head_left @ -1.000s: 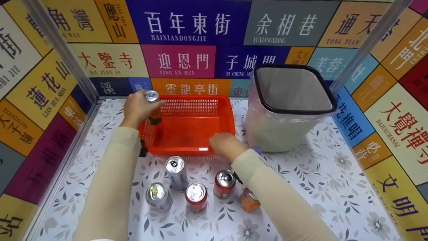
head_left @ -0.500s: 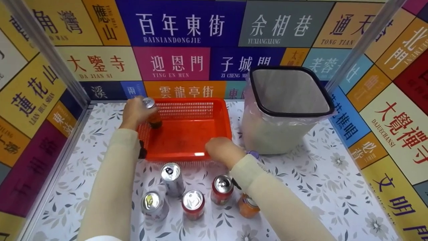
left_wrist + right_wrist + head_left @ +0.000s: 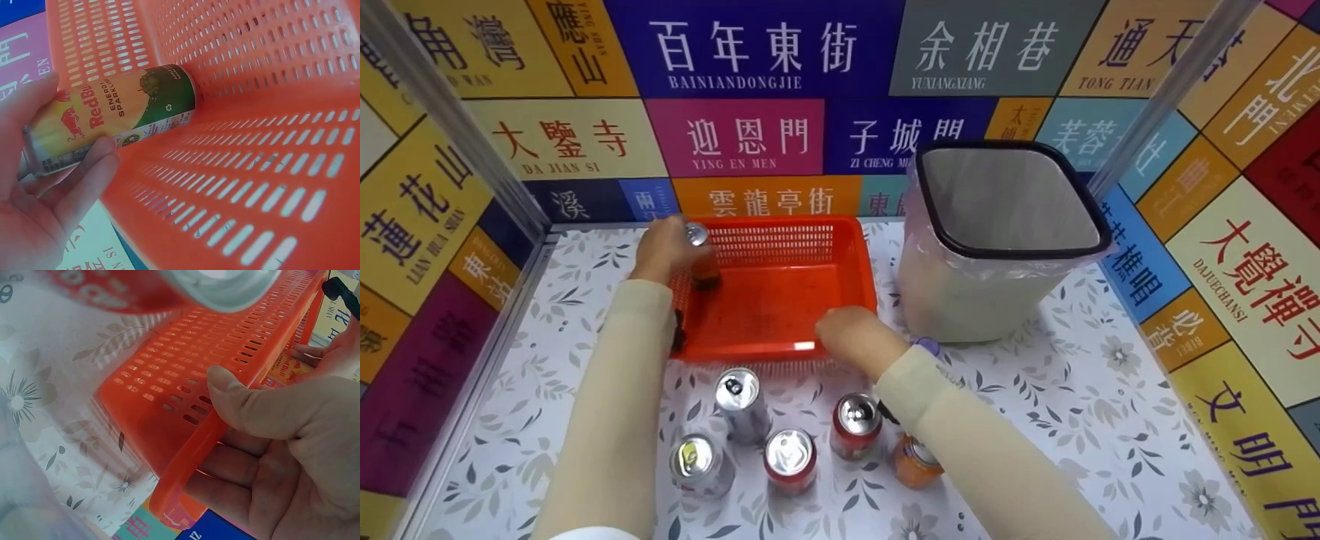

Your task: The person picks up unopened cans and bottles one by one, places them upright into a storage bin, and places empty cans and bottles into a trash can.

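In the head view, my left hand [image 3: 658, 249] holds a Red Bull can [image 3: 705, 268] upright in the far left corner of a red plastic basket [image 3: 772, 307]. The left wrist view shows the can's yellow and green side [image 3: 121, 109], thumb along one side and fingers on the other, its base against the basket floor. My right hand [image 3: 856, 336] grips the basket's near right rim. From the right wrist, the thumb [image 3: 228, 385] lies on the outer slotted wall and the fingers curl inside.
Several cans stand before the basket: a tall silver one [image 3: 744, 409], one with a yellow tab [image 3: 703, 469], two red ones [image 3: 791, 463] and an orange one [image 3: 916, 463] partly behind my right sleeve. A lined bin [image 3: 975, 296] stands right; a purple cap [image 3: 928, 346] shows beside my cuff.
My left hand has lowered the Red Bull can deeper into the basket's corner. My right hand keeps its grip on the rim. The head view has shifted slightly.
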### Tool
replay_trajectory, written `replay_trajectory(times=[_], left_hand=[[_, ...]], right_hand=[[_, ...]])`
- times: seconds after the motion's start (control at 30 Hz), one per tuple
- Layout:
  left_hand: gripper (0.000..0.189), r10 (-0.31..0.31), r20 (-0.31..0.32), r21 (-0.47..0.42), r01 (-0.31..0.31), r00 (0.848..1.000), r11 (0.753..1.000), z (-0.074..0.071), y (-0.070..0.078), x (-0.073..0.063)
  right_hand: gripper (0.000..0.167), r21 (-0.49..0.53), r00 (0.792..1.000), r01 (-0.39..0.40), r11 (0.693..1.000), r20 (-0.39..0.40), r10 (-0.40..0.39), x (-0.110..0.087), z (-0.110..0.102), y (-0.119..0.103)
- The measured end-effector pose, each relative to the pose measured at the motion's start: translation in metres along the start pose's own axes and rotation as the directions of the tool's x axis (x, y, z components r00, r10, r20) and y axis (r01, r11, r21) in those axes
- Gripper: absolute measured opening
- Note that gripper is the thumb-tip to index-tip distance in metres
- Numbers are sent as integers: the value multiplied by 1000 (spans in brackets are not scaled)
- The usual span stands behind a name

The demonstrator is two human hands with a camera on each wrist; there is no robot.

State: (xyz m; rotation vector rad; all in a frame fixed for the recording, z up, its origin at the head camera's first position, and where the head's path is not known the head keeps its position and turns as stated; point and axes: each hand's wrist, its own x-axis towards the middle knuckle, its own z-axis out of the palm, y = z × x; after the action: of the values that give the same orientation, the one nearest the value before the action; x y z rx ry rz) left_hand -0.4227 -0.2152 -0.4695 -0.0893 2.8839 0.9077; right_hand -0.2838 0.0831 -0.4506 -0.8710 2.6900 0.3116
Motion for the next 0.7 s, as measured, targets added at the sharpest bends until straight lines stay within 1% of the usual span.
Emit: replay_trajectory(times=[0.17, 0.27, 0.33, 0.4, 0.47, 0.53, 0.57, 0.6, 0.63, 0.67, 0.7], left_hand=[[70, -70, 30, -50, 72, 997, 996, 2, -1, 1], [74, -110, 17, -78, 111, 994, 991, 3, 3, 0], [78, -157, 4, -121, 156, 988, 980, 3, 5, -3], [80, -212, -8, -192, 207, 977, 959, 6, 8, -6], [79, -254, -37, -253, 237, 967, 938, 11, 12, -8], [75, -285, -73, -303, 251, 956, 919, 19, 15, -9], [73, -289, -89, -317, 248, 953, 915, 23, 16, -10], [73, -304, -91, -346, 256, 948, 903, 27, 16, -9], [74, -316, -88, -386, 260, 944, 885, 30, 17, -9], [74, -340, -70, -448, 275, 938, 851, 33, 17, -8], [74, -364, -50, -513, 289, 930, 808, 35, 16, -7]], right_hand=[[17, 5, 1000, 4, 1000, 16, -4, 1, -1, -3], [17, 14, 1000, 1, 1000, 15, -1, 1, -2, -4], [16, 21, 1000, 2, 1000, 10, -2, 0, -3, -3], [16, 26, 1000, 8, 1000, 5, -8, -1, -3, -3], [15, 26, 1000, 9, 1000, -1, -9, -2, -3, -2], [15, 25, 1000, 2, 1000, -5, -2, -2, -3, -2], [15, 23, 1000, -1, 1000, -6, 2, -2, -3, -2], [14, 20, 1000, -5, 1000, -8, 5, -2, -3, -3], [14, 17, 1000, -7, 1000, -9, 7, -2, -3, -2], [14, 13, 1000, -7, 1000, -12, 7, -3, -4, -2], [14, 8, 1000, -6, 1000, -15, 6, -3, -5, -3]])
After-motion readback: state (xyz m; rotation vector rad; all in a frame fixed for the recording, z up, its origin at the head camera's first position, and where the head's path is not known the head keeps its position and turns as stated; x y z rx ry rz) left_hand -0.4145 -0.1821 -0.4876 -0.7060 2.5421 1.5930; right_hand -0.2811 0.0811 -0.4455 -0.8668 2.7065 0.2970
